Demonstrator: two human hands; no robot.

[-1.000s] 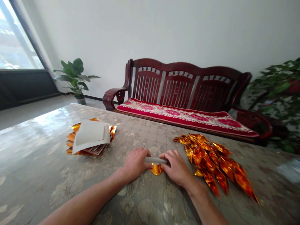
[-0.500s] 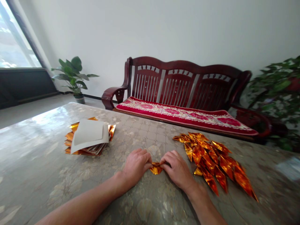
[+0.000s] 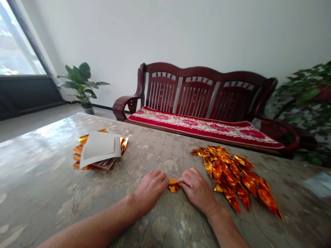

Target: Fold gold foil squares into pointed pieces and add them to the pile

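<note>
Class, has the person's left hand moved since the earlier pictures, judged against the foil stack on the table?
Yes: the left hand has drawn back toward the person, further from the stack of gold foil sheets, which stays put in view.

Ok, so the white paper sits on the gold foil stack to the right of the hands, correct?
No, it's on the left: the head view shows the white paper sheet on the flat stack of shiny gold foil sheets, left of the left hand and right hand, not right of them.
</note>
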